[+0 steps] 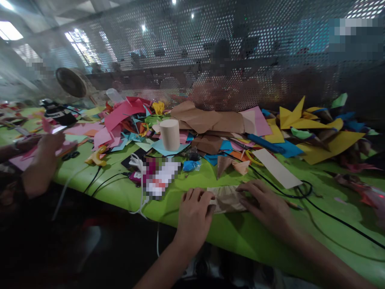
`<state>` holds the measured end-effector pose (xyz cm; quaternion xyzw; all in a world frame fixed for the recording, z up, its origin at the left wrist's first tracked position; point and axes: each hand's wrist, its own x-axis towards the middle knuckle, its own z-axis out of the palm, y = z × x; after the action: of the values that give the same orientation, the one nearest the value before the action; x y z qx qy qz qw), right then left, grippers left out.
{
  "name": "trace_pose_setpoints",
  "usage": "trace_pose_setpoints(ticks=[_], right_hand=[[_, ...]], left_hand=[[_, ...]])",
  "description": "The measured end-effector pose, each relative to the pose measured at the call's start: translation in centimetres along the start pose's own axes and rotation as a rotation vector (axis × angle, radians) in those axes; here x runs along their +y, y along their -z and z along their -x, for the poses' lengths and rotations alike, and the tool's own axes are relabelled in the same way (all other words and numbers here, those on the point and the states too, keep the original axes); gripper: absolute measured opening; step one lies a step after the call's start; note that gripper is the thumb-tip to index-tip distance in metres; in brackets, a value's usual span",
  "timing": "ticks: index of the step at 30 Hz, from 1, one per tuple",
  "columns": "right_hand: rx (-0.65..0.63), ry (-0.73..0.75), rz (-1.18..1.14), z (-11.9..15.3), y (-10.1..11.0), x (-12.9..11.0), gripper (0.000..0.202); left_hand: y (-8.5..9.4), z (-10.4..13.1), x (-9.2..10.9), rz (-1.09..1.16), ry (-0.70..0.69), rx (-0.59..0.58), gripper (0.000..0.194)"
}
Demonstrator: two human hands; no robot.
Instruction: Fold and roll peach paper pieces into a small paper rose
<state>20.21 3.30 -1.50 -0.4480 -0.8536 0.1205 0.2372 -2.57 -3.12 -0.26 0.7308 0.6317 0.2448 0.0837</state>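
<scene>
A cream, creased piece of paper or cloth [227,198] lies near the front edge of the green-covered table. My left hand [195,208] grips its left end, with the fingers curled and the thumb at the edge. On its right end, my right hand [267,204] pinches the material between thumb and fingers. The ends under my fingers are hidden. A flat cream card strip [278,168] lies just beyond my right hand, beside a black cable [326,212]. A thin pencil-like stick [294,206] is partly covered by that hand.
A cream cylinder [169,136] stands among coloured paper scraps. Left of my hands are a phone [162,180], white cables [141,192] and a yellow glue gun [96,156]. Another person's hand [45,160] works at the far left. A perforated metal screen [192,60] rises behind the table.
</scene>
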Motion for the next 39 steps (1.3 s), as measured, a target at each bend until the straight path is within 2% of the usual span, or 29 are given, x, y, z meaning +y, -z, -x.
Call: trace_pose_setpoints(ticks=[4, 6, 8, 11, 15, 20, 24, 27, 29, 34, 39], right_hand=[[-0.019, 0.194, 0.05, 0.6, 0.8, 0.0, 0.015], [-0.059, 0.232, 0.057, 0.8, 1.1, 0.1, 0.022], [-0.069, 0.243, 0.045, 0.9, 1.1, 0.3, 0.026], [-0.071, 0.214, -0.023, 0.5, 1.2, 0.3, 0.016], [-0.114, 0.048, -0.089, -0.7, 1.5, -0.2, 0.02], [-0.167, -0.074, -0.046, -2.2, 1.4, -0.9, 0.021], [-0.139, -0.052, 0.062, -2.8, 0.6, -0.9, 0.022], [-0.098, -0.012, 0.096, -2.9, 0.2, -0.8, 0.022], [-0.077, -0.003, 0.085, -2.8, 0.2, -0.7, 0.021], [-0.096, -0.029, 0.032, -2.6, 0.5, -0.4, 0.018], [-0.094, -0.015, 0.052, -2.2, 0.3, -0.1, 0.018]], left_hand=[[0.5, 0.3, -0.2, 0.008, -0.073, -0.046, 0.015], [0.7, 0.5, -0.3, 0.043, -0.088, -0.07, 0.015], [0.9, 0.6, -0.4, 0.073, -0.104, -0.082, 0.022], [1.0, 0.5, -0.6, 0.085, -0.122, -0.077, 0.027], [1.2, -0.3, -0.9, 0.078, -0.097, -0.074, 0.005], [0.9, -1.7, -0.9, -0.047, -0.005, -0.088, 0.011], [0.5, -2.7, -0.8, -0.093, 0.024, -0.098, 0.003], [0.5, -3.3, -1.0, -0.053, 0.001, -0.103, 0.022], [0.7, -3.6, -1.2, -0.014, -0.033, -0.11, 0.025], [1.1, -4.2, -1.7, 0.091, -0.117, -0.142, 0.008], [0.9, -4.2, -1.7, 0.021, -0.09, -0.169, 0.016]])
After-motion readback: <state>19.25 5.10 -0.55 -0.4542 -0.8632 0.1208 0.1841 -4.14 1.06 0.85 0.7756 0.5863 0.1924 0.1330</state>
